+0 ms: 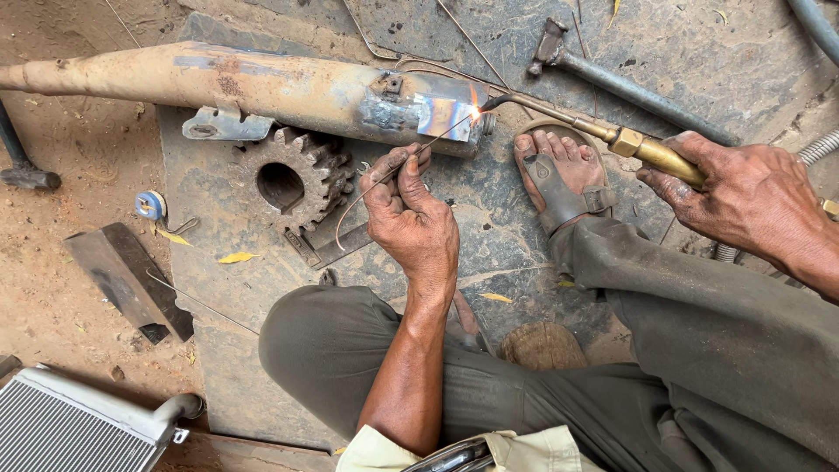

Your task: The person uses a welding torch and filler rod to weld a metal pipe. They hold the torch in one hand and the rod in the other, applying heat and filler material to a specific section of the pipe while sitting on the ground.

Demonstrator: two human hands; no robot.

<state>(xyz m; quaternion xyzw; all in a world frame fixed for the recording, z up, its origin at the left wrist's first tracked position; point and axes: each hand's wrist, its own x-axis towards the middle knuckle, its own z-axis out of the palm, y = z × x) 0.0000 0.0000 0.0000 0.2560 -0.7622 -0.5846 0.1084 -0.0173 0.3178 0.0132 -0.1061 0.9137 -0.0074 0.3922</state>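
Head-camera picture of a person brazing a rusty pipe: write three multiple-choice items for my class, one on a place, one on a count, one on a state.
1. Where does the toothed gear lie?
A. just below the rusty pipe
B. on the radiator
C. in the right hand

2. How many hammers show on the ground?
A. none
B. one
C. two

3. What state is the torch tip in?
A. unlit
B. glowing at the pipe
C. lying loose on the ground

Answers:
1 A, the gear sits on the metal plate against the pipe's underside.
2 C, one hammer lies at the top, another hammer at the left edge.
3 B, a bright orange spot shows where the tip meets the pipe, with the left hand feeding a thin wire to it.
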